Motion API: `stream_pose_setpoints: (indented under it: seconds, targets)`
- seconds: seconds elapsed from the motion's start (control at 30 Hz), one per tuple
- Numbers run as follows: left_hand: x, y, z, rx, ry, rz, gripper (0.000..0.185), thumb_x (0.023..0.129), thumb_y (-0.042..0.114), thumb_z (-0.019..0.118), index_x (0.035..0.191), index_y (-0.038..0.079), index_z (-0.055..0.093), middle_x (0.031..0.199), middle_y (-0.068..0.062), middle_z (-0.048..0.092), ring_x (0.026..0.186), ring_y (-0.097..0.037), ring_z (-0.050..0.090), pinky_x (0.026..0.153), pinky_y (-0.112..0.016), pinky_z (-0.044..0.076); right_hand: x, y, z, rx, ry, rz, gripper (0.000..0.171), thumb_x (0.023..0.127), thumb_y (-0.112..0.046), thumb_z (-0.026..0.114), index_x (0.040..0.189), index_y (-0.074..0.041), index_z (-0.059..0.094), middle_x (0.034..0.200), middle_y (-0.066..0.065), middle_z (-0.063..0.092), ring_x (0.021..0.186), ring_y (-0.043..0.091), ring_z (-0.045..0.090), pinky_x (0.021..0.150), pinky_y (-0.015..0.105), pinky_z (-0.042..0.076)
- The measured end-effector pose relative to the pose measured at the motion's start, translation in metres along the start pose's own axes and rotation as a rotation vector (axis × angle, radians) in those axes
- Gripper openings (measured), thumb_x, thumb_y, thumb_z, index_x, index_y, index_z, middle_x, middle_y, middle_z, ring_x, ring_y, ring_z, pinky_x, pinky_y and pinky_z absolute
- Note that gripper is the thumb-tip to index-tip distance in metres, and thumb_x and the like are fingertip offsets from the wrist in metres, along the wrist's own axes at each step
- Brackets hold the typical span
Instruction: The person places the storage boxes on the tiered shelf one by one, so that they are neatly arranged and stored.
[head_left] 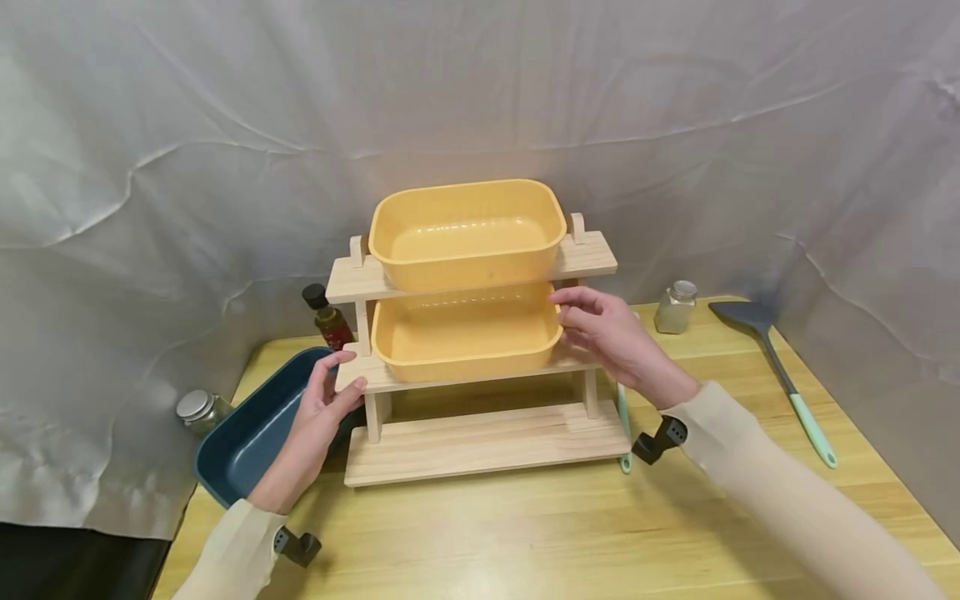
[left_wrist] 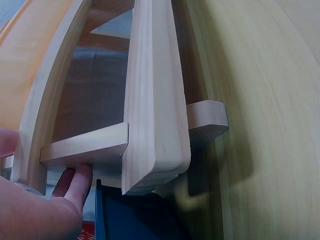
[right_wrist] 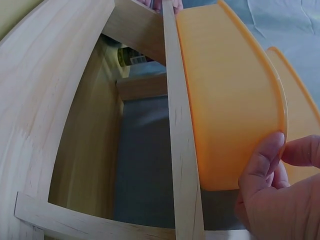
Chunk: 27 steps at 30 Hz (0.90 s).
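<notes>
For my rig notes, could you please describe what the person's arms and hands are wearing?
Both arms wear long cream sleeves reaching the wrists. A small dark camera mount sits under each wrist. The left hand and right hand are bare: no gloves or rings visible.
</notes>
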<state>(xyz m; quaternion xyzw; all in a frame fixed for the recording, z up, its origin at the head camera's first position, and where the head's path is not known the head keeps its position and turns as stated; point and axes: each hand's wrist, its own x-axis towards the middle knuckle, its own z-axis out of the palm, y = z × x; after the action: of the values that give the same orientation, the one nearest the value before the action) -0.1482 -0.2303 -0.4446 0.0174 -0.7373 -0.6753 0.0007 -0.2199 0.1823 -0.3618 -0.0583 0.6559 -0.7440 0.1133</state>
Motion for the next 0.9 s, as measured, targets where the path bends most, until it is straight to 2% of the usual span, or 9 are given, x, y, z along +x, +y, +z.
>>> stream_pose_setpoints:
  seconds: [0.27, 0.43, 0.57, 0.7, 0.77, 0.9]
  targets:
    - [-0.001, 0.002, 0.0, 0.0, -0.002, -0.006, 0.055, 0.114, 0.025, 0.063, 0.16, 0.012, 0.037, 0.15, -0.012, 0.046, 0.126, -0.017, 0.057, 0.112, -0.035, 0.049, 0.001, 0.002, -0.002, 0.02, 0.012, 0.002, 0.028, 0.108, 0.0, 0.06, 0.136, 0.004, 0.059, 0.113, 0.006, 0.061, 0.091, 0.013, 0.063, 0.083, 0.024, 0.059]
    - [0.0, 0.003, -0.002, -0.019, -0.004, -0.011, 0.054, 0.113, 0.024, 0.064, 0.159, 0.011, 0.037, 0.149, -0.015, 0.047, 0.125, -0.016, 0.06, 0.11, -0.033, 0.05, -0.002, 0.002, -0.009, 0.039, 0.042, -0.051, 0.023, 0.108, -0.002, 0.06, 0.131, 0.0, 0.06, 0.109, 0.007, 0.062, 0.09, 0.016, 0.064, 0.082, 0.025, 0.059]
    - [0.001, 0.004, -0.001, -0.037, 0.003, -0.014, 0.053, 0.113, 0.023, 0.065, 0.157, 0.011, 0.039, 0.148, -0.014, 0.048, 0.123, -0.015, 0.061, 0.107, -0.03, 0.051, -0.006, 0.001, -0.018, -0.035, 0.063, -0.098, 0.02, 0.108, -0.006, 0.062, 0.127, -0.003, 0.064, 0.108, 0.009, 0.062, 0.094, 0.019, 0.064, 0.088, 0.028, 0.059]
    - [0.002, 0.004, 0.0, -0.042, 0.026, -0.005, 0.051, 0.112, 0.021, 0.067, 0.155, 0.009, 0.041, 0.144, -0.014, 0.05, 0.12, -0.015, 0.063, 0.103, -0.028, 0.053, -0.01, 0.002, -0.028, -0.1, 0.09, -0.125, 0.023, 0.109, -0.007, 0.063, 0.13, 0.001, 0.063, 0.111, 0.009, 0.065, 0.098, 0.019, 0.064, 0.092, 0.03, 0.057]
    - [0.001, 0.005, 0.001, -0.038, 0.039, 0.006, 0.051, 0.112, 0.02, 0.067, 0.155, 0.008, 0.043, 0.143, -0.014, 0.051, 0.118, -0.016, 0.063, 0.101, -0.028, 0.054, -0.012, 0.004, -0.033, -0.116, 0.105, -0.132, 0.025, 0.109, -0.008, 0.063, 0.131, 0.004, 0.062, 0.112, 0.009, 0.066, 0.1, 0.019, 0.063, 0.091, 0.03, 0.057]
    - [-0.002, 0.005, 0.0, -0.022, 0.065, 0.027, 0.05, 0.112, 0.018, 0.067, 0.155, 0.008, 0.045, 0.142, -0.014, 0.053, 0.117, -0.017, 0.063, 0.099, -0.028, 0.056, -0.017, 0.009, -0.042, -0.157, 0.129, -0.138, 0.018, 0.11, -0.008, 0.063, 0.126, -0.002, 0.064, 0.112, 0.006, 0.065, 0.1, 0.019, 0.062, 0.088, 0.029, 0.055]
